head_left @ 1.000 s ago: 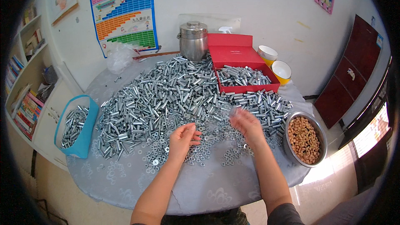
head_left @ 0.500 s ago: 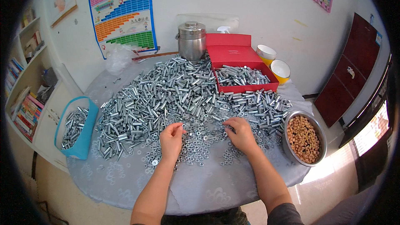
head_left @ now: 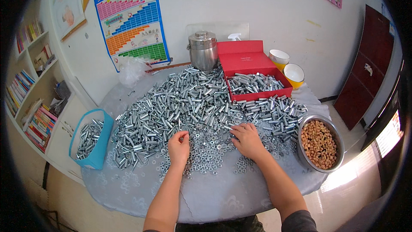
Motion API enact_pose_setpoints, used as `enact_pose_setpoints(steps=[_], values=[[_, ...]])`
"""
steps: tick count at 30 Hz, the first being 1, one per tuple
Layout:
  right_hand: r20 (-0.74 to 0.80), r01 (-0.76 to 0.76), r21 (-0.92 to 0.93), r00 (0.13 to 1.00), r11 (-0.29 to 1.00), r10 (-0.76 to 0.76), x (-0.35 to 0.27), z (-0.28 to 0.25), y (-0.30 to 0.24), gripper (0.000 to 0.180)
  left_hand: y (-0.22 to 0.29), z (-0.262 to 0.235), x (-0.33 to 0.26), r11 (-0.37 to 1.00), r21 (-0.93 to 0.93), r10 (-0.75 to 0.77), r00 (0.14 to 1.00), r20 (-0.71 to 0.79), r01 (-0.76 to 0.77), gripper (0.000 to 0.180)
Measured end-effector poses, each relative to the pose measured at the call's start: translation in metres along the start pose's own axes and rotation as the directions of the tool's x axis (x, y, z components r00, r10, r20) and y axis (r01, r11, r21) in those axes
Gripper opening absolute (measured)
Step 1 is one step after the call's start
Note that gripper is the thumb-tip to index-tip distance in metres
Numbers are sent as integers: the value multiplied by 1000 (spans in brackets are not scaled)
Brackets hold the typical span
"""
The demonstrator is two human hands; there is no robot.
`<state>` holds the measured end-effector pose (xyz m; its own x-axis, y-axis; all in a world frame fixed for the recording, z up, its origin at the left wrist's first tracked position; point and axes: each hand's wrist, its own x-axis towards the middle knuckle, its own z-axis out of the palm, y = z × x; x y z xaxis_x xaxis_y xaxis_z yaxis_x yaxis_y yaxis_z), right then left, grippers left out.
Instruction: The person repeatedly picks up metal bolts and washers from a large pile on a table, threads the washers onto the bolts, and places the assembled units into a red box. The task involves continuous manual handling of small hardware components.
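Note:
My left hand [head_left: 178, 147] hovers at the near edge of a wide heap of shiny metal sleeves [head_left: 171, 107], thumb and fingers pinched together. What they hold, if anything, is too small to make out. My right hand [head_left: 249, 141] is at the heap's near side, its fingers curled down. A short metal sleeve [head_left: 228, 127] sticks out at its fingertips, pointing left. Between and below both hands lie many loose nuts and washers [head_left: 208, 157] on the grey tablecloth.
An open red box [head_left: 262, 97] of sleeves stands behind the heap, beside a steel lidded pot [head_left: 203, 51] and yellow-and-white bowls [head_left: 294, 73]. At left is a blue bin [head_left: 103, 146] with metal parts; at right, a steel bowl [head_left: 341, 157] of brown nut-like pieces.
The view has shifted, so the table sits farther right and slightly lower. My right fingers now have a metal sleeve at their tips; my left hand stays pinched.

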<state>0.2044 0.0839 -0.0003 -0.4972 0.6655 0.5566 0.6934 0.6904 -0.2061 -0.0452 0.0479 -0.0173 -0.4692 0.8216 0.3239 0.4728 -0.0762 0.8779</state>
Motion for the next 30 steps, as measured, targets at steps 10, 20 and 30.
enact_pose_setpoints(steps=[10, 20, 30], values=[[39, -59, 118, 998, 991, 55, -4, -3, 4, 14, 22, 21, 45, 823, 428, 389, 920, 54, -373, 23], [-16, -12, 200, 1000, 980, 16, -8, 3, 6, 16, 36, 58, 80, 887, 441, 146, 989, 13, -137, 31], [-26, -27, 196, 999, 980, 33, -8, 0, 3, 18, 26, 25, 47, 997, 78, -4, 975, 223, -14, 16]])
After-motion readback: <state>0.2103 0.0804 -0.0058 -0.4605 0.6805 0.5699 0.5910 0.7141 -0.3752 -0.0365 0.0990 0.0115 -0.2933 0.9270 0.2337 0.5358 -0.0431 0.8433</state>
